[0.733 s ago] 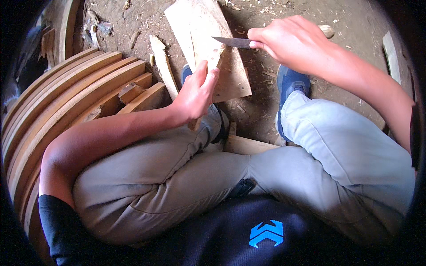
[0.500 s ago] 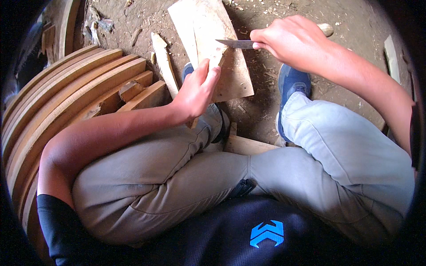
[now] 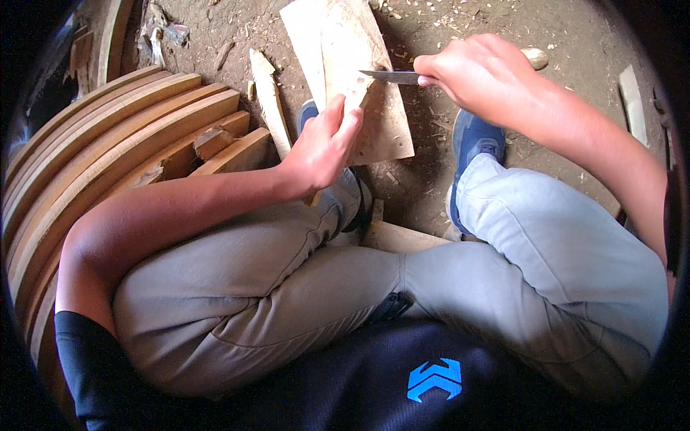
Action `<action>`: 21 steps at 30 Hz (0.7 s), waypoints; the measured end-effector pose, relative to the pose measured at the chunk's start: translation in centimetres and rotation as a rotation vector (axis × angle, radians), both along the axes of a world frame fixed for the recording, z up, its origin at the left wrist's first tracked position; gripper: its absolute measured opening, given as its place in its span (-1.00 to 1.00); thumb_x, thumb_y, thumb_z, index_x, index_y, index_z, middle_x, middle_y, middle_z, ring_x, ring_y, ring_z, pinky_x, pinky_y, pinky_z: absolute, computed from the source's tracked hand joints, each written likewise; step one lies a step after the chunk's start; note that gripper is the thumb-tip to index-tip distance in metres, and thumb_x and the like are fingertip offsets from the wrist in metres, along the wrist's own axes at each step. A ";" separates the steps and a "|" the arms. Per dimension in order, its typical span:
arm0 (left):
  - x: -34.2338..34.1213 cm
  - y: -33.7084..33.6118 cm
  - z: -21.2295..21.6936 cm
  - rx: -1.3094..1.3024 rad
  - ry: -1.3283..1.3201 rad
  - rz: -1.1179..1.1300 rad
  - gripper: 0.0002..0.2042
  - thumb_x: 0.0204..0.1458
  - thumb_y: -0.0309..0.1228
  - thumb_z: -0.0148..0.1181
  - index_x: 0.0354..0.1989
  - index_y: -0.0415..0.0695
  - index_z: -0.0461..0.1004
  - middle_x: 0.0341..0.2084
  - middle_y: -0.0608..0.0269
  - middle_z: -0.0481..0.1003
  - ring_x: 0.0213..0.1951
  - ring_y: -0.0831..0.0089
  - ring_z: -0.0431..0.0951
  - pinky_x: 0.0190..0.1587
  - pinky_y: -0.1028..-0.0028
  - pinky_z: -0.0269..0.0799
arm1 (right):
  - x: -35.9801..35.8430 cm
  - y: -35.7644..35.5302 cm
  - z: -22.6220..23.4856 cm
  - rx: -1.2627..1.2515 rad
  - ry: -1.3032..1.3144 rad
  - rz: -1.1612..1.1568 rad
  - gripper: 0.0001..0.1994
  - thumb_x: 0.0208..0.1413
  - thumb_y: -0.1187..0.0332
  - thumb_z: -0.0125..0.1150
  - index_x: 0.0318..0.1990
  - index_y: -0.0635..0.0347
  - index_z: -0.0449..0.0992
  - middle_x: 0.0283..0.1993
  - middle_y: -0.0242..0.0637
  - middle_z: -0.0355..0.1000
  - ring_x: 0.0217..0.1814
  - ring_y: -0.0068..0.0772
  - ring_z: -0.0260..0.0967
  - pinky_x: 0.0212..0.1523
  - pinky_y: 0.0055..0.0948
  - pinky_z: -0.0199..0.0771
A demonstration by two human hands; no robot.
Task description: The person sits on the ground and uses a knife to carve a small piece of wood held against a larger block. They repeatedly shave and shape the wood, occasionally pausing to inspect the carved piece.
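My left hand (image 3: pixel 327 147) is closed around a pale piece of carved wood (image 3: pixel 361 87), whose far end pokes out past my thumb and fingers. Most of that piece is hidden by the hand. Coming in from the right, my right hand (image 3: pixel 485 72) grips a knife (image 3: pixel 394 76) with its handle hidden in the fist. The blade points left, its tip just beyond the end of the carved wood; whether they touch I cannot tell. Under both lies a flat, pale wooden board (image 3: pixel 392 133) on the ground between my feet.
Several curved wooden pieces (image 3: pixel 136 136) are stacked at the left, close to my left arm. A split wood offcut (image 3: pixel 267 97) lies left of the board. Shavings dot the dirt floor (image 3: pixel 431 29). My blue shoe (image 3: pixel 478 140) stands right of the board.
The whole view has shifted slightly. The knife sits a little farther right and nearer to me, still by the end of the carved wood. Both hands keep their grips.
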State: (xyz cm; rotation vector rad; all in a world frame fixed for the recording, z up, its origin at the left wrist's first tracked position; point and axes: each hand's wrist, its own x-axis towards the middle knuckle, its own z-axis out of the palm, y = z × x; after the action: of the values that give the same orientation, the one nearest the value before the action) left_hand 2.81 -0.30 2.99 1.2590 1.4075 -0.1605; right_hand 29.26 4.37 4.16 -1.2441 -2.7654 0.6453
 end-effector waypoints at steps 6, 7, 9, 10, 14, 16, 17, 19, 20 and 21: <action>0.6 0.4 0.7 0.072 0.004 -0.100 -0.59 0.35 -0.10 -0.22 -0.09 -0.31 0.16 -0.44 -0.37 0.45 -0.25 -0.23 0.51 -0.14 0.04 0.36 | -2.4 -0.9 2.5 -0.030 -0.223 -0.023 -0.85 0.03 0.43 0.15 -0.25 0.06 0.59 -0.28 -0.16 0.57 -0.14 -0.09 0.55 -0.13 -0.17 0.54; 0.6 0.5 0.7 0.054 0.010 -0.104 -0.60 0.35 -0.11 -0.23 -0.11 -0.32 0.16 -0.44 -0.37 0.44 -0.26 -0.24 0.50 -0.15 0.03 0.36 | -2.9 -0.1 3.2 -0.057 -0.279 -0.006 -0.86 0.03 0.43 0.16 -0.25 0.06 0.59 -0.26 -0.17 0.57 -0.12 -0.10 0.55 -0.10 -0.18 0.53; 0.3 0.4 0.4 0.331 -0.109 -0.236 -0.61 0.36 -0.15 -0.24 -0.15 -0.34 0.14 -0.47 -0.38 0.43 -0.29 -0.28 0.48 -0.18 0.00 0.36 | -2.6 0.7 3.2 -0.072 -0.289 0.020 -0.87 0.04 0.40 0.19 -0.26 0.07 0.60 -0.23 -0.18 0.56 -0.09 -0.12 0.54 -0.04 -0.18 0.51; 0.1 0.2 0.0 0.289 -0.088 -0.215 -0.62 0.36 -0.15 -0.25 -0.15 -0.34 0.14 -0.49 -0.36 0.43 -0.31 -0.26 0.49 -0.19 0.01 0.36 | -2.4 0.9 3.0 -0.120 -0.274 -0.007 -0.87 0.05 0.40 0.19 -0.25 0.08 0.60 -0.22 -0.18 0.56 -0.08 -0.12 0.54 -0.03 -0.17 0.50; 0.1 0.1 0.4 0.185 -0.038 -0.145 -0.63 0.37 -0.17 -0.25 -0.15 -0.34 0.13 -0.54 -0.27 0.44 -0.38 -0.16 0.52 -0.24 0.05 0.38 | -1.9 3.1 3.0 -0.300 -0.235 -0.034 -0.85 0.15 0.33 0.18 -0.22 0.13 0.63 -0.23 -0.18 0.58 -0.08 -0.11 0.55 -0.05 -0.14 0.49; 0.0 0.3 0.4 0.124 -0.031 -0.119 -0.63 0.37 -0.16 -0.25 -0.13 -0.33 0.13 -0.55 -0.24 0.45 -0.41 -0.11 0.53 -0.26 0.06 0.38 | -2.7 5.2 3.7 -0.486 -0.288 0.001 -0.83 0.18 0.31 0.19 -0.22 0.16 0.64 -0.26 -0.15 0.58 -0.09 -0.10 0.55 -0.08 -0.15 0.49; 0.4 0.5 0.6 0.092 -0.030 -0.117 -0.62 0.37 -0.15 -0.24 -0.12 -0.33 0.14 -0.55 -0.23 0.45 -0.41 -0.09 0.54 -0.27 0.07 0.38 | -1.3 5.9 0.9 -0.563 -0.130 0.078 -0.78 0.21 0.26 0.19 -0.33 0.23 0.59 -0.44 -0.23 0.53 -0.36 -0.27 0.52 -0.30 -0.26 0.47; 0.4 0.5 0.7 0.031 -0.027 -0.090 -0.61 0.37 -0.14 -0.23 -0.10 -0.34 0.14 -0.54 -0.23 0.46 -0.41 -0.08 0.54 -0.27 0.07 0.39 | -0.2 6.7 -3.2 -0.912 0.012 0.095 -0.78 0.22 0.22 0.19 -0.37 0.16 0.55 -0.54 -0.40 0.40 -0.53 -0.46 0.37 -0.51 -0.42 0.35; 0.1 0.3 0.6 0.005 -0.030 -0.066 -0.60 0.37 -0.14 -0.22 -0.08 -0.34 0.14 -0.54 -0.23 0.46 -0.41 -0.09 0.54 -0.27 0.07 0.39 | -0.3 6.8 -4.2 -1.083 0.085 0.115 -0.78 0.22 0.20 0.19 -0.38 0.12 0.53 -0.59 -0.48 0.33 -0.62 -0.56 0.29 -0.62 -0.49 0.29; 0.1 0.3 0.4 -0.017 -0.046 -0.046 -0.59 0.36 -0.13 -0.22 -0.06 -0.35 0.14 -0.54 -0.24 0.45 -0.40 -0.10 0.54 -0.27 0.08 0.39 | -0.3 5.9 -3.8 -1.180 0.114 -0.030 -0.70 0.31 0.09 0.11 -0.40 0.05 0.48 -0.59 -0.61 0.16 -0.62 -0.76 0.04 -0.66 -0.62 0.03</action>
State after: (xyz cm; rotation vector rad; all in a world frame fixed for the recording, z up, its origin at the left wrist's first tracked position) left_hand 2.87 0.05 3.43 1.2745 1.3359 -0.1739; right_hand 28.97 10.28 0.37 -1.2082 -2.1570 2.4110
